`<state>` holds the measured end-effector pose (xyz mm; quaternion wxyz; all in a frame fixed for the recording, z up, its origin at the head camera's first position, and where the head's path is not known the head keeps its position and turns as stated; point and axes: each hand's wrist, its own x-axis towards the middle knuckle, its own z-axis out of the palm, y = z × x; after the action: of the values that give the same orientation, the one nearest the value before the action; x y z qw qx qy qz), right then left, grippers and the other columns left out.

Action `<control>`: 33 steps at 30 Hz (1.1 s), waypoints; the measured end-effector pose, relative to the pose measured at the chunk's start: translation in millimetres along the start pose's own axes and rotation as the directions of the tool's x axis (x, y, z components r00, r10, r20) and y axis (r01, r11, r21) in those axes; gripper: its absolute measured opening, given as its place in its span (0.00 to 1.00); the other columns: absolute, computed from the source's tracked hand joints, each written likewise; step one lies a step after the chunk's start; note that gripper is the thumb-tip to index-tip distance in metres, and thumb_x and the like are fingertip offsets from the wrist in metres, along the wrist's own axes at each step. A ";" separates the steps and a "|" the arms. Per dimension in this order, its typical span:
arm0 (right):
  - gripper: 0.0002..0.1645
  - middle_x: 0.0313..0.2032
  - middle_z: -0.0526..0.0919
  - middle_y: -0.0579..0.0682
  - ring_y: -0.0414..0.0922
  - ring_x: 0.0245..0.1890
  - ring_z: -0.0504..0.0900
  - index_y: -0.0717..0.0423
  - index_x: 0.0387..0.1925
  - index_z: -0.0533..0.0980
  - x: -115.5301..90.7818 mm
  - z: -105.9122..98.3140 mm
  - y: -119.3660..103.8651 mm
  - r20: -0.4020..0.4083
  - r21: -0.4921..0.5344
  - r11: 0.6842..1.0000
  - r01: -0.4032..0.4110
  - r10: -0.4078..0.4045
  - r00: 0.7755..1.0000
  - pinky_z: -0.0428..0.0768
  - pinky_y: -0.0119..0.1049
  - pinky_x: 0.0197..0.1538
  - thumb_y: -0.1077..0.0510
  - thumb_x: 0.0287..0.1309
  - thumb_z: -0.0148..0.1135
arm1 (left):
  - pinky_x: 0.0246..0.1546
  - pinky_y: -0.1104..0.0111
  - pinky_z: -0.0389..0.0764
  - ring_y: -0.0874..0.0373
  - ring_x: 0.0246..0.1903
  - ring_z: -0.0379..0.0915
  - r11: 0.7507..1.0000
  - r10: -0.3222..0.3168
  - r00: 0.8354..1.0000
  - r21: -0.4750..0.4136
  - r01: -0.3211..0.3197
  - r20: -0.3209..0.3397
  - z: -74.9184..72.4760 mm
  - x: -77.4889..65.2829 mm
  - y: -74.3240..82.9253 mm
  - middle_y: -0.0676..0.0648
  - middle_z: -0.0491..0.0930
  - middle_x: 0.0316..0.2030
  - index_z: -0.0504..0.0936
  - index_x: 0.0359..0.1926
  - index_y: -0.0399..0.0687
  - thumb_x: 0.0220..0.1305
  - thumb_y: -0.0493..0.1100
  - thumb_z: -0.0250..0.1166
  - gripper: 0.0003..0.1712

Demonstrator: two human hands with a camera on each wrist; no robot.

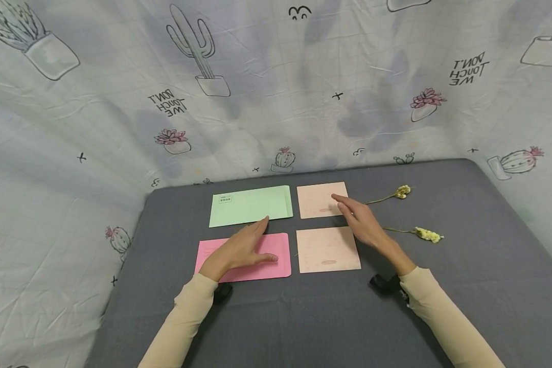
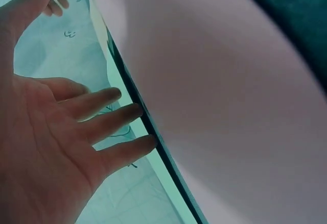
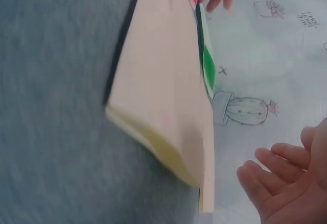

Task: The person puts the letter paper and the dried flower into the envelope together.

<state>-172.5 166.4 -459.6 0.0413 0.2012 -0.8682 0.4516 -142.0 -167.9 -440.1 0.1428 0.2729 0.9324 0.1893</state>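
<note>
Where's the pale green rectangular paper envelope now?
In the head view, the pale green paper envelope lies near the far edge of the grey cloth-covered table, left of the farther peach paper card and beyond the pink paper envelope.

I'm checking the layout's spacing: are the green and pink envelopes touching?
Apart: the head view shows grey cloth between the green envelope and pink envelope.

Cactus-print cloth (image 1: 276, 87) hangs behind the grey table (image 1: 299, 327).

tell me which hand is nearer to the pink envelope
Left. The left hand is over the pink envelope, while the right hand is off to its right, by the right edge of the far peach card.
</note>
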 end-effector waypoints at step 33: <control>0.32 0.72 0.51 0.69 0.52 0.66 0.70 0.73 0.73 0.40 -7.9 38.4 -32.3 0.634 0.770 0.004 -0.638 0.112 0.765 0.56 0.45 0.71 0.58 0.79 0.28 | 0.66 0.38 0.52 0.40 0.71 0.50 0.981 0.075 0.997 0.179 -0.077 0.016 20.5 -22.0 5.3 0.36 0.56 0.71 0.50 0.76 0.41 0.41 0.65 0.77 0.70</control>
<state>-148.6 121.7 -459.4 -0.4033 0.0153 -0.3599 0.8412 -114.2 -170.5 -452.4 0.1148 0.3209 0.9338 0.1085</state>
